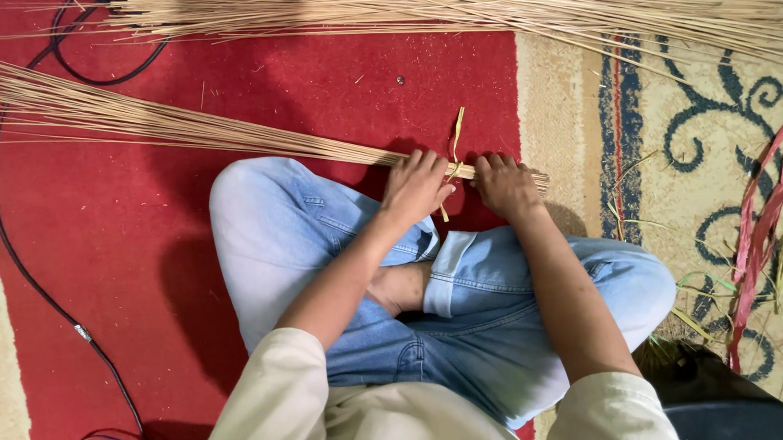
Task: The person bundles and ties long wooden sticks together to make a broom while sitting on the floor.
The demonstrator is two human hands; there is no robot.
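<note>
A long bundle of thin tan sticks (145,123) lies across the red carpet, fanning out to the left and gathered tight at its right end. My left hand (415,186) grips the gathered part. My right hand (505,183) grips the bundle's butt end just to the right. Between the two hands a pale yellow-green strip (456,144) wraps the sticks, its loose ends pointing up and down. My crossed legs in blue jeans (323,248) sit right below the bundle.
A second large sheaf of tan sticks (488,8) lies across the top. A dark cable (29,276) runs along the left of the red carpet (106,256). Red and green strips (761,233) lie at the right on a patterned beige rug (667,150).
</note>
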